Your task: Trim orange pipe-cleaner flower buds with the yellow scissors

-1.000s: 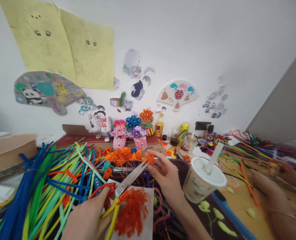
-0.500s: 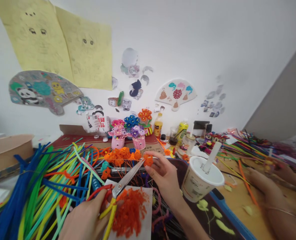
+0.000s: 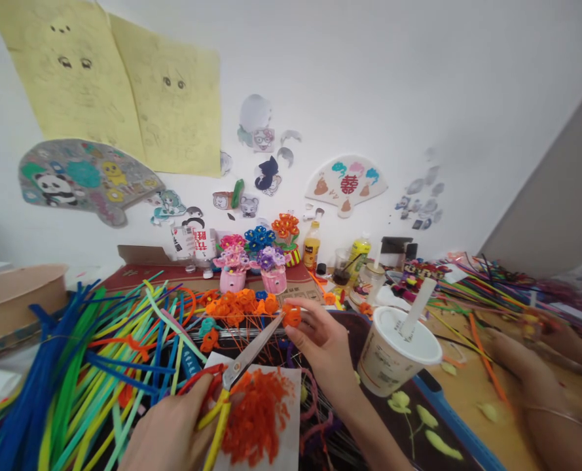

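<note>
My left hand (image 3: 170, 422) is closed around a pair of scissors (image 3: 251, 353) with silver blades and red and yellow on the handles. The blades point up and to the right, close together, with their tips at a small orange fuzzy flower (image 3: 292, 316). That flower is pinched between the thumb and fingers of my right hand (image 3: 323, 347). Whether the tips touch it I cannot tell. Below the blades lies a white sheet (image 3: 291, 451) bearing a pile of orange fuzz clippings (image 3: 254, 418). Several similar orange flowers (image 3: 236, 306) on thin stems stand behind the scissors.
Many coloured pipe cleaners (image 3: 74, 386) spread on the left beside a ribbon roll (image 3: 20, 291). A white paper cup (image 3: 393, 366) with a straw stands right of my right hand. Potted fuzzy flowers (image 3: 273, 278) and bottles (image 3: 311, 247) line the wall. Another person's arm (image 3: 531, 386) is at right.
My left hand and the scissors have shifted very slightly to the right. My right hand and the orange flower keep their place.
</note>
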Available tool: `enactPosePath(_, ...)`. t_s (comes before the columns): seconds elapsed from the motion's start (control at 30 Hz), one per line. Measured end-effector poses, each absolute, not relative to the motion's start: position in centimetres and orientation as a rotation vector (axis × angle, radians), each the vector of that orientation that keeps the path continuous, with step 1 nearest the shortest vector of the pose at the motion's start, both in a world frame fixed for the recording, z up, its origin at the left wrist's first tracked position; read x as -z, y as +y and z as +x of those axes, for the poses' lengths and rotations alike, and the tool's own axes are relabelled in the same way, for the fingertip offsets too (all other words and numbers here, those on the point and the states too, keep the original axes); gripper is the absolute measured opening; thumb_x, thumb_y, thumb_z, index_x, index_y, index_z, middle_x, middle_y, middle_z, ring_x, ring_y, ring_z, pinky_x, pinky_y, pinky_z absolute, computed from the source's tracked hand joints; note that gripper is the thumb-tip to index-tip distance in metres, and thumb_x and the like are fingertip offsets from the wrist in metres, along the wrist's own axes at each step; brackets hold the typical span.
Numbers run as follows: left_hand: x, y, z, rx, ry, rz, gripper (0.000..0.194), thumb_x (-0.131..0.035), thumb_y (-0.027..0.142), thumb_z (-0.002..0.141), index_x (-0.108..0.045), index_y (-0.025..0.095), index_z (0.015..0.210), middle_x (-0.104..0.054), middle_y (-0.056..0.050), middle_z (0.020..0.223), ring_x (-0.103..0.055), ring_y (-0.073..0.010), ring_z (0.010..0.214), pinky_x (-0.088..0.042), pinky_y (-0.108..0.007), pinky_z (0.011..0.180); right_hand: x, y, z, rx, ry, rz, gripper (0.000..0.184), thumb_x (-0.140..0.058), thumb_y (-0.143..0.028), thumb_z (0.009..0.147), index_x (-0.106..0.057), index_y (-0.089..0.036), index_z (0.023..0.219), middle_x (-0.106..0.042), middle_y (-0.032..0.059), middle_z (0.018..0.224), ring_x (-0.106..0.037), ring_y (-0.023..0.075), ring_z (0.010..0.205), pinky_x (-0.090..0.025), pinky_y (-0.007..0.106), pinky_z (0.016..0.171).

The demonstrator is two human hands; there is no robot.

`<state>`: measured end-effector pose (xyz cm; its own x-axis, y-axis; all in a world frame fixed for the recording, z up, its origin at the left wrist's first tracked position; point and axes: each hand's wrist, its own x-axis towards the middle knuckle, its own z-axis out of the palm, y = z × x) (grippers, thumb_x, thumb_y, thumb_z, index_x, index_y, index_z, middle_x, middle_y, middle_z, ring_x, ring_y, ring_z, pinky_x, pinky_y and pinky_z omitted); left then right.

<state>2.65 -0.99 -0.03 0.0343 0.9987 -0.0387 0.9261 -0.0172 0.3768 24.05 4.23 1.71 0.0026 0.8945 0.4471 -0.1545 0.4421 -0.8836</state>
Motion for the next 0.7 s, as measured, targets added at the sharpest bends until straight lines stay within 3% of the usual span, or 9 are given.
enactPosePath(0.27, 0.4, -0.7, 2.3, -0.441, 1.97, 2.038, 0.047, -0.038, 0.036, 0.076, -0.07, 0.023, 0.108, -0.079, -0.01, 0.088, -0.074, -0.0285, 0.08, -0.053, -0.032, 0.067, -1.9, 4.2, 23.9, -0.969, -1.291, -0.756, 0.028, -0.073, -0.026, 0.077, -0.067, -0.022, 0.104, -0.07, 0.0075, 0.106, -0.067, 0.0225, 0.1, -0.054, 0.032, 0.085)
enactPosePath(0.5, -1.4, -0.4, 2.5, -0.652, 1.844, 1.917, 0.039, -0.044, 0.051, 0.077, -0.072, 0.023, 0.08, -0.076, -0.002, 0.065, -0.072, -0.0229, 0.062, -0.049, -0.023, 0.055, -1.8, 4.7, 24.2, -1.062, -1.214, -0.829, 0.035, -0.073, -0.033, 0.077, -0.066, -0.019, 0.108, -0.074, 0.0061, 0.093, -0.068, 0.0209, 0.088, -0.053, 0.032, 0.082)
enactPosePath(0.57, -2.1, -0.5, 2.1, -0.614, 1.842, 1.942, 0.033, -0.049, 0.049, 0.076, -0.071, 0.024, 0.076, -0.076, -0.001, 0.068, -0.072, -0.0229, 0.067, -0.05, -0.023, 0.057, -1.7, 5.1, 24.5, -1.069, -1.195, -0.876, 0.037, -0.072, -0.037, 0.076, -0.067, -0.018, 0.107, -0.073, 0.0044, 0.082, -0.067, 0.0194, 0.078, -0.054, 0.032, 0.076)
enactPosePath(0.7, -3.0, -0.6, 0.8, -0.458, 1.935, 2.084, 0.034, -0.051, 0.05, 0.074, -0.073, 0.027, 0.087, -0.078, -0.004, 0.091, -0.072, -0.0259, 0.082, -0.053, -0.029, 0.069, -1.5, 6.3, 25.4, -0.954, -1.141, -0.973, 0.038, -0.069, -0.045, 0.077, -0.072, -0.017, 0.102, -0.07, 0.0036, 0.074, -0.061, 0.0166, 0.064, -0.05, 0.03, 0.063)
